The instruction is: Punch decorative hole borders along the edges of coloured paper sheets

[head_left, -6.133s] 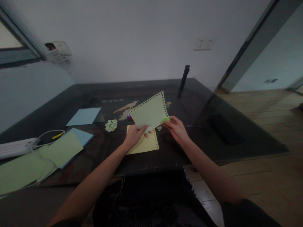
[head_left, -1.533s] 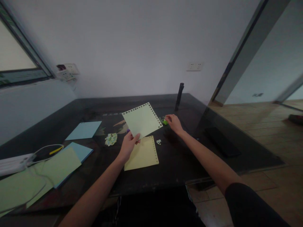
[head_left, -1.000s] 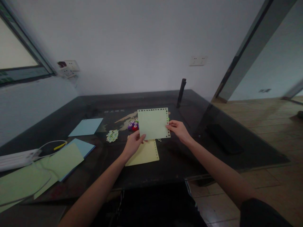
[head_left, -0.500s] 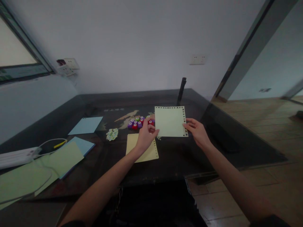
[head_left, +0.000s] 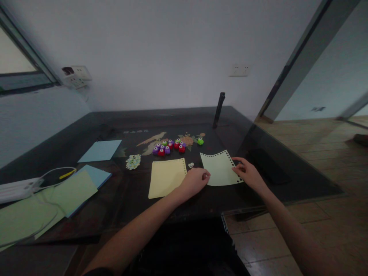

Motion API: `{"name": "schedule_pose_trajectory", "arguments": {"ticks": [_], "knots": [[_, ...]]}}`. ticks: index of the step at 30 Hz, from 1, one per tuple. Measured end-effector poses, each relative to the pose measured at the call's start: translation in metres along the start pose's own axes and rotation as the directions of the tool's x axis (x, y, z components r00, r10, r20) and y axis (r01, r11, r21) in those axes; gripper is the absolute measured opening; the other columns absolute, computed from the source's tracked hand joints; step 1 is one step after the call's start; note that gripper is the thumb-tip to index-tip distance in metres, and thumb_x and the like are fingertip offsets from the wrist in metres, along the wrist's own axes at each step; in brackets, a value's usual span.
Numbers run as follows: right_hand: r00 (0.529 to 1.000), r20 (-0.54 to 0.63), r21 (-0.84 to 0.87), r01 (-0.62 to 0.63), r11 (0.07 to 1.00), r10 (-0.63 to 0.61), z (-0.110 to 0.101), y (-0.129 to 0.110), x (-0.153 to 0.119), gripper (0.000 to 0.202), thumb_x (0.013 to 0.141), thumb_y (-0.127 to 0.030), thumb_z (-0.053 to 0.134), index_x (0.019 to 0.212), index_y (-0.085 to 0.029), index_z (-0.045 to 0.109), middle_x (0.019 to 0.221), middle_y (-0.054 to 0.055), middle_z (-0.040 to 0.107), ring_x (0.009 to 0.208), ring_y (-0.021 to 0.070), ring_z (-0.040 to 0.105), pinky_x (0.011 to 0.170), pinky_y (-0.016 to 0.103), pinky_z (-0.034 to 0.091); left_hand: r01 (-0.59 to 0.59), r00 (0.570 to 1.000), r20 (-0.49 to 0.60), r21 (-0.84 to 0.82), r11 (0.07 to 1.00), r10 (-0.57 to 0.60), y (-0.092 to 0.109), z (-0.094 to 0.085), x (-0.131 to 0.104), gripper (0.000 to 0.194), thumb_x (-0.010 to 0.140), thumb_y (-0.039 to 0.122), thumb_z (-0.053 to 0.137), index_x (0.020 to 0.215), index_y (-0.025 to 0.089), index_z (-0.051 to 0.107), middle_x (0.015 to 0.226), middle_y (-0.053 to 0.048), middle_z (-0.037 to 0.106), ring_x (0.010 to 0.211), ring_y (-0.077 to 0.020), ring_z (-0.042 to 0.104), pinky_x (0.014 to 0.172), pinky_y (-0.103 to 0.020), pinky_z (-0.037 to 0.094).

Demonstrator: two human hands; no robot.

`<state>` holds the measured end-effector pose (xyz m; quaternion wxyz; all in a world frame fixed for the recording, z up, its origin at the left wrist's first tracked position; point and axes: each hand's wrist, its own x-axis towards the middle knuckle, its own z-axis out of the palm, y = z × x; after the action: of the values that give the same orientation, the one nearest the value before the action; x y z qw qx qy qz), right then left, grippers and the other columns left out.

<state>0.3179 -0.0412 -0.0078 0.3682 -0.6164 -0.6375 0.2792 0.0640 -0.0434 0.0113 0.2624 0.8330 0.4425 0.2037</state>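
Note:
A pale green sheet (head_left: 220, 168) with heart-like holes along its top and right edges is slightly bent, low over the dark table's right part. My left hand (head_left: 197, 179) pinches its left edge, and my right hand (head_left: 246, 173) grips its right edge. Beside my left hand lies a yellow sheet (head_left: 166, 176) with holes down its right side. Small white pieces (head_left: 191, 165) sit between the two sheets. Behind them are several red, purple and green eye-like pieces (head_left: 167, 150), with one green piece (head_left: 200, 141) apart on the right.
A pile of pale flower-like bits (head_left: 133, 161) and a blue sheet (head_left: 100, 150) are at the left. Green sheets (head_left: 69, 191), a white power strip (head_left: 17, 191) and cables lie further left. A black upright post (head_left: 219, 110) stands at the back, a dark flat object (head_left: 268, 166) at the right.
Both hands have lowered the green sheet toward the table and moved it slightly right. The yellow sheet, the white pieces and the separate green piece are now uncovered.

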Motion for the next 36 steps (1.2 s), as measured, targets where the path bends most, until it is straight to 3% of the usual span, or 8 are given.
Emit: {"name": "schedule_pose_trajectory", "arguments": {"ticks": [6, 11, 16, 36], "knots": [[0.992, -0.046, -0.331, 0.094, 0.939, -0.116, 0.006, 0.005, -0.005, 0.039, 0.078, -0.028, 0.049, 0.116, -0.017, 0.054, 0.069, 0.001, 0.055, 0.061, 0.0171, 0.053, 0.061, 0.03, 0.042, -0.07, 0.997, -0.032, 0.152, 0.986, 0.076, -0.003, 0.006, -0.004, 0.02, 0.08, 0.02, 0.055, 0.095, 0.019, 0.068, 0.086, -0.006, 0.065, 0.088, -0.0201, 0.059, 0.082, -0.032, 0.046], [0.959, -0.077, -0.499, 0.2, 0.843, -0.273, 0.009, 0.014, -0.006, 0.033, 0.081, -0.026, 0.046, 0.11, -0.016, 0.06, 0.09, 0.01, 0.056, 0.084, 0.0233, 0.055, 0.076, 0.035, 0.046, -0.114, 0.987, -0.087, 0.222, 0.968, 0.136, -0.003, 0.008, -0.01, 0.026, 0.079, 0.022, 0.058, 0.105, 0.021, 0.064, 0.106, -0.007, 0.06, 0.102, -0.0219, 0.055, 0.093, -0.038, 0.042], [0.942, -0.058, -0.55, 0.246, 0.798, -0.33, 0.01, 0.021, -0.004, 0.029, 0.085, -0.027, 0.044, 0.102, -0.017, 0.065, 0.1, 0.012, 0.055, 0.095, 0.0253, 0.053, 0.087, 0.039, 0.044, -0.128, 0.988, -0.05, 0.254, 0.959, 0.145, -0.004, 0.011, -0.011, 0.031, 0.084, 0.021, 0.053, 0.114, 0.021, 0.061, 0.129, -0.008, 0.054, 0.119, -0.0225, 0.048, 0.102, -0.04, 0.035], [0.949, -0.041, -0.618, 0.222, 0.754, -0.313, 0.011, 0.023, 0.007, 0.034, 0.087, -0.029, 0.041, 0.108, -0.018, 0.065, 0.104, 0.016, 0.053, 0.095, 0.0292, 0.051, 0.084, 0.044, 0.043, -0.11, 0.991, -0.041, 0.269, 0.957, 0.125, -0.01, 0.014, -0.002, 0.033, 0.087, 0.021, 0.048, 0.119, 0.019, 0.057, 0.133, -0.009, 0.053, 0.125, -0.0198, 0.045, 0.11, -0.042, 0.025]]}}
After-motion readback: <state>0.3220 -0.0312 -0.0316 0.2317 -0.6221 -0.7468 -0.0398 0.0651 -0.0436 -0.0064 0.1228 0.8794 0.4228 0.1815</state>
